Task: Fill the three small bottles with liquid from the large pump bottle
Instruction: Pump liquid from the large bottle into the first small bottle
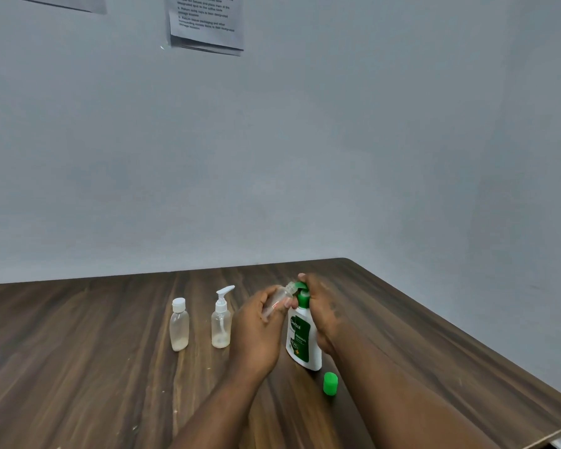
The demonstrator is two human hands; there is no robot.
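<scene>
While the left hand (256, 322) grips a small clear bottle (280, 299) tilted with its open mouth up against the green pump spout, the right hand (321, 309) is wrapped over the pump head of the large pump bottle (303, 338), fingers curled on top as if to press. That white and green bottle stands upright on the wooden table (78, 367), toward its right half and well in from the far edge. A loose green cap (330, 383) lies just beside its base on the near side. Two other small bottles stand to the left: one with a white pump top (221, 322) and one with a white screw cap (179, 325), each showing a little pale liquid at the bottom. The risk, as I judge it, lies in the narrow neck: if the mouth drifts off the spout during a press, liquid would run down the fingers onto the table. A hard press could also tip the tall bottle, since nothing braces its base.
</scene>
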